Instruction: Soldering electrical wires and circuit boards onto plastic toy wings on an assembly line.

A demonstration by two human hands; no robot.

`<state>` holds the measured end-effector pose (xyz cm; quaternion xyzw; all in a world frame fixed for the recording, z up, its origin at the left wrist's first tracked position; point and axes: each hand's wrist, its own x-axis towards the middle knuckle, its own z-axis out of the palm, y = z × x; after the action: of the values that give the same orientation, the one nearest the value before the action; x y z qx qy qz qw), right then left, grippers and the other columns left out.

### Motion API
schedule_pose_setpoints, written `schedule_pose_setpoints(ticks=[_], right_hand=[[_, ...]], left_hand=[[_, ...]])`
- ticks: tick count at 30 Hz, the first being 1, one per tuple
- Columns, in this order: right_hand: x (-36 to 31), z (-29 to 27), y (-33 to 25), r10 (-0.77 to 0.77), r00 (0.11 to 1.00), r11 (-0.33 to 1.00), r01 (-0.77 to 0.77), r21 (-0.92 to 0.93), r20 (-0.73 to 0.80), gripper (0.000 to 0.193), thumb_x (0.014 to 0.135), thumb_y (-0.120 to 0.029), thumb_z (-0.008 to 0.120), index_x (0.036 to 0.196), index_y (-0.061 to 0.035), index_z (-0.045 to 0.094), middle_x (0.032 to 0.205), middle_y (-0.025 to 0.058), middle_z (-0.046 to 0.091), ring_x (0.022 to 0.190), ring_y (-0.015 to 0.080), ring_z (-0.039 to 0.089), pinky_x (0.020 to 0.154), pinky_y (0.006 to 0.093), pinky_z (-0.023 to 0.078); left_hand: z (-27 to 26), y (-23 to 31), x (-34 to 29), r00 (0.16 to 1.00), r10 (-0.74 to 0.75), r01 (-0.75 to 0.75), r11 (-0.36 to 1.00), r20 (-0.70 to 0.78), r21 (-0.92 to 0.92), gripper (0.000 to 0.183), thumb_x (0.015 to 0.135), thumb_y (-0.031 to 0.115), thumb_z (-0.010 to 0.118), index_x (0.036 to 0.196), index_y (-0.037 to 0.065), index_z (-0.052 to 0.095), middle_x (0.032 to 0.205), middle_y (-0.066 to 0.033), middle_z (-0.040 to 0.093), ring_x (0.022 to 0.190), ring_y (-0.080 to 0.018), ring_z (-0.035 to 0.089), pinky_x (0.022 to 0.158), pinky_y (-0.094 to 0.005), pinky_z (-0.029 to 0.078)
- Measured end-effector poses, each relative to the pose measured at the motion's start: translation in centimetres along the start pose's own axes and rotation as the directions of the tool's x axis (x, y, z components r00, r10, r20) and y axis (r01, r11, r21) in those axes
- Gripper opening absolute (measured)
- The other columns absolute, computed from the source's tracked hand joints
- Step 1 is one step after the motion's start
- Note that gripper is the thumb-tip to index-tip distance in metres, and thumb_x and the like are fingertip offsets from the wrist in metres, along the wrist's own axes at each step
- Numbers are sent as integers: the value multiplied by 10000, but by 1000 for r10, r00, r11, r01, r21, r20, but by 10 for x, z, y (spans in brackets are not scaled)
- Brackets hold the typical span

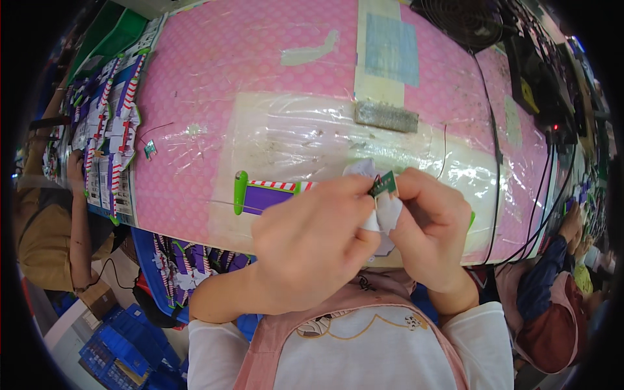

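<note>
A small green circuit board stands between my fingertips over the near middle of the table. My right hand pinches it between thumb and forefinger. My left hand is closed right beside the board, and short dark wires show near its fingertips; what it grips is mostly hidden. White material shows at the thumb tips, perhaps finger covers. Underneath both hands lies a plastic wing piece, purple with a red-and-white striped edge and a green end. Its middle is hidden by my hands.
Striped wing pieces are laid out on the left. A loose small board with wires lies near them. A grey block sits ahead, a black cable crosses at right, and a fan stands at the back. Co-workers sit on both sides.
</note>
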<state>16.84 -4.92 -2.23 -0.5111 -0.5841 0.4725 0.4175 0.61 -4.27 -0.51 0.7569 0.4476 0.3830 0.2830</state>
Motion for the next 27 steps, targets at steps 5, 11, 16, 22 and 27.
schedule_pose_setpoints(ticks=[5,11,16,22,27], right_hand=[[1,-3,-4,67,997,978,-75,195,50,110,833,-54,559,892,29,601,697,43,541,564,72,489,497,219,392],[5,3,-10,-86,996,974,83,-209,-2,92,841,-40,508,829,32,563,640,126,557,558,188,568,472,298,402],[11,0,-21,279,957,942,-289,170,82,124,855,-67,473,801,29,529,627,122,530,538,183,522,484,312,386],[9,-5,-8,81,997,974,-78,214,-4,162,857,-104,488,771,23,538,595,128,491,516,231,487,491,317,382],[0,-51,5,22,979,755,-151,-638,-205,142,809,-128,571,747,-8,616,603,123,540,518,268,533,479,357,404]], left_hand=[[1,-4,5,972,236,-230,950,-5,211,183,638,-38,662,813,-5,618,861,-140,630,664,-230,628,579,-281,519],[-16,2,22,954,-268,276,960,134,-42,243,643,-66,650,880,-19,631,866,-118,616,707,-210,619,579,-278,503],[-10,7,17,957,273,-289,915,96,280,343,589,-87,641,927,-28,636,833,-123,600,678,-237,604,574,-292,495],[-4,2,22,904,399,-428,846,155,319,285,607,-21,612,888,-63,602,815,-140,584,655,-239,592,530,-296,481],[-12,1,34,978,-102,110,993,180,-34,210,633,-68,638,833,-15,604,686,-66,555,520,-119,501,454,-241,394]])
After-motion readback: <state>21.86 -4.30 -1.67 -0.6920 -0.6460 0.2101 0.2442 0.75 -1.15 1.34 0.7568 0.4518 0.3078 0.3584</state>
